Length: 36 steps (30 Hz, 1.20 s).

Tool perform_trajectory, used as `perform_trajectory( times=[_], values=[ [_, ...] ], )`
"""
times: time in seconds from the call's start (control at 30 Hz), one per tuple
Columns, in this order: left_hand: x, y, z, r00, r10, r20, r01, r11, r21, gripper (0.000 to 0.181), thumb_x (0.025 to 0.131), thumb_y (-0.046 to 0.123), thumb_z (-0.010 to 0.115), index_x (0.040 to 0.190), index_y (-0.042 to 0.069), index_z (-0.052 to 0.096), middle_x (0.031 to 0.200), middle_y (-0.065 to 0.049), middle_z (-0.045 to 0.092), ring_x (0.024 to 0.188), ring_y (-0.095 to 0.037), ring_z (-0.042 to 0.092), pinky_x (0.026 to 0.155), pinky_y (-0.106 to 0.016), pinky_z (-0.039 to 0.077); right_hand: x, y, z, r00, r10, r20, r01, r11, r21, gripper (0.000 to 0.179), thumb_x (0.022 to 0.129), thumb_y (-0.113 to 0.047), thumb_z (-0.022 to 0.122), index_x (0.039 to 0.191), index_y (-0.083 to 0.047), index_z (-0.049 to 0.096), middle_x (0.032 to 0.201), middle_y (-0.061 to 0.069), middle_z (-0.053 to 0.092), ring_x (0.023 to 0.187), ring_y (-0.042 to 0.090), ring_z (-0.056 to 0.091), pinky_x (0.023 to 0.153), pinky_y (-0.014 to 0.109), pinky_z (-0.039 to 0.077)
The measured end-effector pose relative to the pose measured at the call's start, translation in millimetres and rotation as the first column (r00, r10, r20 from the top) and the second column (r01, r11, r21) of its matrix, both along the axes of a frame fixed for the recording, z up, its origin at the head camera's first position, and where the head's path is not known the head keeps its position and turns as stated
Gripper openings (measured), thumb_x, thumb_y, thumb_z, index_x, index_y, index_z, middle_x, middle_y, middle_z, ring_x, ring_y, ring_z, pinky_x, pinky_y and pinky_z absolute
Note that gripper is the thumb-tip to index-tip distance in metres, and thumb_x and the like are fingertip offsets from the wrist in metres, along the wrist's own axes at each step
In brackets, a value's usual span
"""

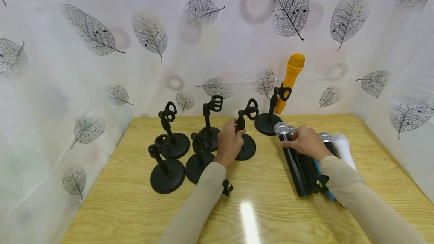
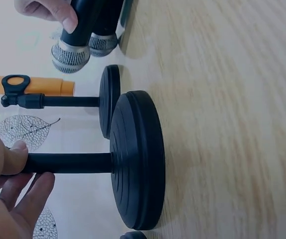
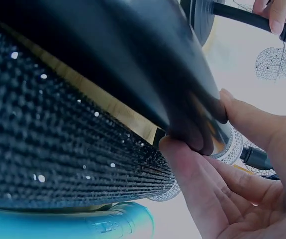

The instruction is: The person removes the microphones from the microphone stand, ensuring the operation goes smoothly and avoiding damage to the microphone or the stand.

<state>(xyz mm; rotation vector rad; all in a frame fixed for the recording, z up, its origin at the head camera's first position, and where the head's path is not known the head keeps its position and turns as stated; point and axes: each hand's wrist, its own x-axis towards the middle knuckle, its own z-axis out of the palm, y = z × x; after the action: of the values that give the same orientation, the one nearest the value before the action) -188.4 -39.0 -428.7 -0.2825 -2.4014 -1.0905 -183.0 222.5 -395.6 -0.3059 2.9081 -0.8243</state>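
Observation:
My left hand (image 1: 229, 144) pinches the post of a black desktop microphone stand (image 1: 247, 149) between thumb and fingers, below its ring-shaped clip. The stand's round base shows side-on in the left wrist view, close to the tabletop. My right hand (image 1: 309, 143) holds a black microphone (image 1: 294, 168) just below its silver mesh head, thumb and fingertips on opposite sides. That microphone slants with its head raised and away from me. Beside it, in the right wrist view, lies a black microphone with a glittering studded handle (image 3: 63, 134), and a bright blue handle (image 3: 73, 222) beyond.
A yellow-orange microphone (image 1: 294, 70) stands tilted in a stand (image 1: 265, 126) at the back. Several more stands, including one at the front left (image 1: 167, 178), crowd left of my left hand. A white microphone (image 1: 343, 149) lies right of my right hand. A leaf-printed curtain (image 1: 217, 59) backs the wooden table (image 1: 125, 206).

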Motion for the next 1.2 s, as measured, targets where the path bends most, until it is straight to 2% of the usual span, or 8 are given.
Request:
perform_trajectory(
  times=[0.2, 0.37, 0.7, 0.8, 0.9, 1.03, 1.2],
  values=[
    [-11.7, 2.2, 0.3, 1.000, 0.023, 0.019, -0.023, 1.000, 0.002, 0.023, 0.094, 0.014, 0.075, 0.112, 0.005, 0.063, 0.094, -0.009, 0.066, 0.086, -0.023, 0.067, 0.082, -0.048, 0.053, -1.7, 1, -4.7, 1.000, -0.007, -0.012, 0.007, 0.999, 0.031, 0.055, 0.087, -0.040, 0.080, 0.049, -0.018, 0.046, 0.046, 0.000, 0.056, 0.045, 0.019, 0.058, 0.044, 0.030, 0.037],
    [-20.6, 4.2, 0.2, 0.999, 0.030, 0.021, -0.031, 0.999, 0.015, 0.023, 0.094, 0.013, 0.074, 0.111, 0.004, 0.063, 0.095, -0.010, 0.066, 0.086, -0.025, 0.066, 0.080, -0.046, 0.054, -1.6, 2, -5.5, 1.000, -0.013, -0.023, 0.014, 0.999, 0.041, 0.055, 0.088, -0.037, 0.080, 0.048, -0.016, 0.047, 0.042, -0.002, 0.049, 0.041, 0.017, 0.051, 0.043, 0.028, 0.034],
    [-34.8, 3.9, 1.4, 0.998, 0.035, 0.044, -0.037, 0.999, 0.035, 0.021, 0.096, 0.013, 0.072, 0.111, 0.004, 0.062, 0.097, -0.011, 0.066, 0.089, -0.026, 0.065, 0.079, -0.044, 0.055, -2.3, 2, -6.8, 0.999, -0.028, -0.043, 0.031, 0.996, 0.085, 0.053, 0.087, -0.037, 0.080, 0.048, -0.012, 0.054, 0.042, -0.002, 0.046, 0.041, 0.017, 0.049, 0.044, 0.030, 0.036],
    [-37.7, 3.9, 2.7, 0.998, 0.045, 0.052, -0.047, 0.998, 0.043, 0.021, 0.096, 0.013, 0.072, 0.112, 0.004, 0.062, 0.097, -0.011, 0.066, 0.090, -0.026, 0.065, 0.081, -0.046, 0.055, -3.7, -1, -8.8, 0.997, -0.036, -0.069, 0.045, 0.989, 0.138, 0.051, 0.085, -0.039, 0.082, 0.053, -0.011, 0.054, 0.047, 0.000, 0.047, 0.045, 0.018, 0.048, 0.045, 0.030, 0.036],
    [-40.4, 4.4, 3.2, 0.997, 0.050, 0.062, -0.053, 0.997, 0.048, 0.021, 0.096, 0.013, 0.072, 0.113, 0.004, 0.062, 0.096, -0.012, 0.066, 0.091, -0.027, 0.065, 0.083, -0.048, 0.054, -4.7, -3, -11.3, 0.995, -0.050, -0.085, 0.065, 0.982, 0.180, 0.046, 0.083, -0.040, 0.084, 0.064, -0.009, 0.056, 0.053, 0.001, 0.048, 0.052, 0.020, 0.047, 0.048, 0.031, 0.035],
    [-43.5, 4.9, 3.0, 0.996, 0.060, 0.070, -0.063, 0.997, 0.040, 0.022, 0.096, 0.013, 0.072, 0.114, 0.004, 0.062, 0.096, -0.012, 0.066, 0.091, -0.027, 0.065, 0.083, -0.048, 0.054, -4.5, -6, -11.7, 0.994, -0.070, -0.079, 0.084, 0.977, 0.198, 0.043, 0.082, -0.039, 0.085, 0.077, -0.007, 0.056, 0.056, 0.004, 0.049, 0.058, 0.025, 0.048, 0.050, 0.034, 0.037],
    [-46.9, 4.9, 1.9, 0.996, 0.066, 0.053, -0.069, 0.997, 0.042, 0.022, 0.096, 0.012, 0.072, 0.113, 0.004, 0.062, 0.094, -0.012, 0.066, 0.089, -0.028, 0.065, 0.082, -0.047, 0.054, -3.8, -8, -11.4, 0.994, -0.070, -0.087, 0.088, 0.972, 0.217, 0.043, 0.081, -0.036, 0.086, 0.084, -0.002, 0.059, 0.060, 0.008, 0.053, 0.060, 0.027, 0.051, 0.052, 0.038, 0.042]
  ],
)
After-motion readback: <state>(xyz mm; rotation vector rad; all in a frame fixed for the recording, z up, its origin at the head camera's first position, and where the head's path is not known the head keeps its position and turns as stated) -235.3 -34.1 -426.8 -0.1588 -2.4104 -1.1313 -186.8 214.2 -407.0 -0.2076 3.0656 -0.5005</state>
